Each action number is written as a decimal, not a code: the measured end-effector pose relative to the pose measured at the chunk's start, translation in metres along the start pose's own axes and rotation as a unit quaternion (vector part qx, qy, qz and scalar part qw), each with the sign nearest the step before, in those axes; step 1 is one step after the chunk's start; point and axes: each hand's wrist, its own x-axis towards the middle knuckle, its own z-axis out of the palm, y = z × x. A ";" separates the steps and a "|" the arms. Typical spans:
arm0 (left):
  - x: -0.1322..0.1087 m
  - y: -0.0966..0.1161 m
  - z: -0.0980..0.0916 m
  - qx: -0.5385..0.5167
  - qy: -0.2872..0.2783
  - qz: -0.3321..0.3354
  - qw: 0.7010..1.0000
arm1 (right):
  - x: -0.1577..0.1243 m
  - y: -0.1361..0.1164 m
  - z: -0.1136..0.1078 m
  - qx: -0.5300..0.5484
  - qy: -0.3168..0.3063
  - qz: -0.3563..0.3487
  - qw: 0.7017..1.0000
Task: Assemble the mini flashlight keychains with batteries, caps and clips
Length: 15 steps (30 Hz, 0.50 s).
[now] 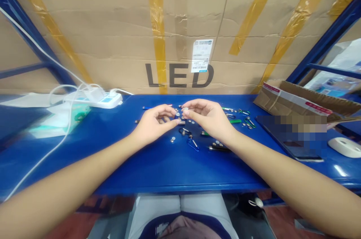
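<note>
A small round silver metal disc (186, 109) is pinched by the right hand (205, 116) above the far middle of the blue table (158, 167). The left hand (154, 122) is curled nearly closed just beside it; what it holds cannot be told. The disc is judged light, hard and slippery, and best gripped by its rim.

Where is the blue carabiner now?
Head view: the blue carabiner lies on the blue table, just nearer the person than the right hand, right of silver discs.
</note>
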 end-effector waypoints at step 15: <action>-0.007 0.007 0.000 -0.006 -0.024 0.035 0.999 | -0.005 0.004 0.001 -0.065 -0.091 -0.128 0.985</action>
